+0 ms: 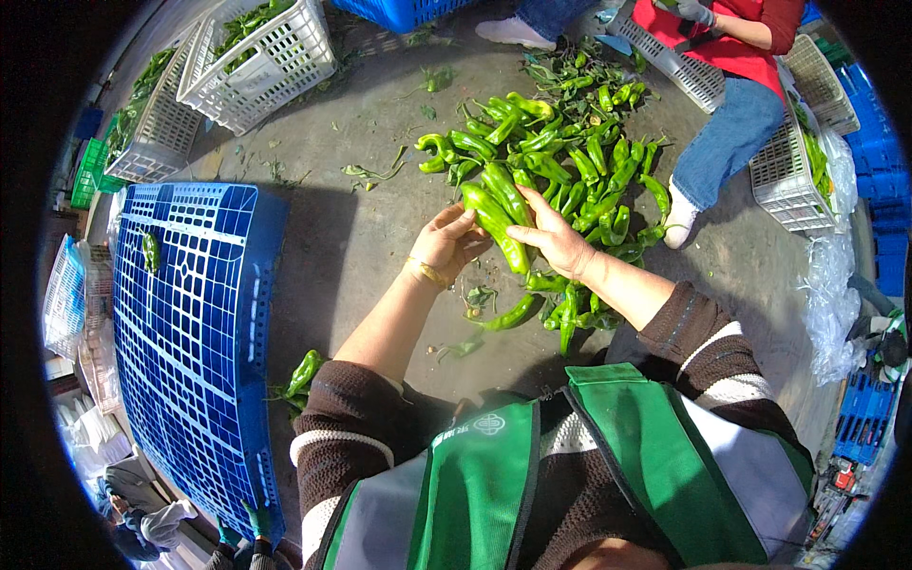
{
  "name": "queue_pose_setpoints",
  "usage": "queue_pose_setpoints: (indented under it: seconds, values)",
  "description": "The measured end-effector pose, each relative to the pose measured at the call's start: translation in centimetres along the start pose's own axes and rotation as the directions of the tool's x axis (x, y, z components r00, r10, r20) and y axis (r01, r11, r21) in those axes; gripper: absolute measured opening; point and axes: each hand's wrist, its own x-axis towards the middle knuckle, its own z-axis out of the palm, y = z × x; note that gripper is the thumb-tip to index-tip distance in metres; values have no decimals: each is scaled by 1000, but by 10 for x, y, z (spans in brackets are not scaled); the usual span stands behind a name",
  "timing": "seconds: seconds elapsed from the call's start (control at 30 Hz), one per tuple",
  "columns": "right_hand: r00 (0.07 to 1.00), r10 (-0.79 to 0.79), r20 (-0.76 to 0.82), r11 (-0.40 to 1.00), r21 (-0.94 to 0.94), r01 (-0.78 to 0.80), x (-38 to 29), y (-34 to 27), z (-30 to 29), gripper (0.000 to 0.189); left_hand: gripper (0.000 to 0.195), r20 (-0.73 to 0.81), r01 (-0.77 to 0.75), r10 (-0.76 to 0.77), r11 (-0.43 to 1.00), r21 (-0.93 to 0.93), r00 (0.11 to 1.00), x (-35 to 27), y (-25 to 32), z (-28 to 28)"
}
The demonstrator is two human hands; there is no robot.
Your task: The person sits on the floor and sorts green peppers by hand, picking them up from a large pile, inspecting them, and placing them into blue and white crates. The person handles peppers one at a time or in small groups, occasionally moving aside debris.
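Two long green peppers (497, 206) lie side by side above the concrete floor, held between my hands. My right hand (556, 239) wraps their right side, with its thumb across the lower part of them. On the other side, my left hand (450, 239) has its thumb against the left pepper and its fingers curled beneath, partly hidden. A heap of green peppers (588, 167) spreads on the floor beyond and to the right of my hands. One curved pepper (509, 315) rests nearer to me, beside some wilted leaves (481, 296).
A blue plastic pallet (246, 306) stands at left, bearing one pepper (150, 252). White crates (274, 78) of peppers are at upper left. A seated person's leg (734, 146) borders the heap at right, near another white crate (787, 171). Gloved hands (256, 520) touch the pallet's near end.
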Motion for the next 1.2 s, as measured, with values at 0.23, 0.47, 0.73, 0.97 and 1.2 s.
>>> queue_pose_setpoints:
  seconds: [0.23,0.47,0.73,0.97,1.2]
  values:
    - [959,240,-148,909,381,-169,-4,40,-24,26,27,-4,-14,14,1000,1,1000,19,-5,-38]
    - [810,522,-267,846,283,-452,76,-31,-27,21,22,-175,-244,250,968,55,952,52,1,-110]
    - [970,-236,-58,971,37,238,198,-181,12,49,21,148,-330,353,930,-160,924,51,43,-101]
    - [951,302,58,941,-179,-288,101,-3,5,48,18,94,-312,329,937,-156,940,24,36,-78]
    - [991,90,96,916,-399,-45,49,29,25,39,24,71,-283,287,957,-67,955,2,16,-66]
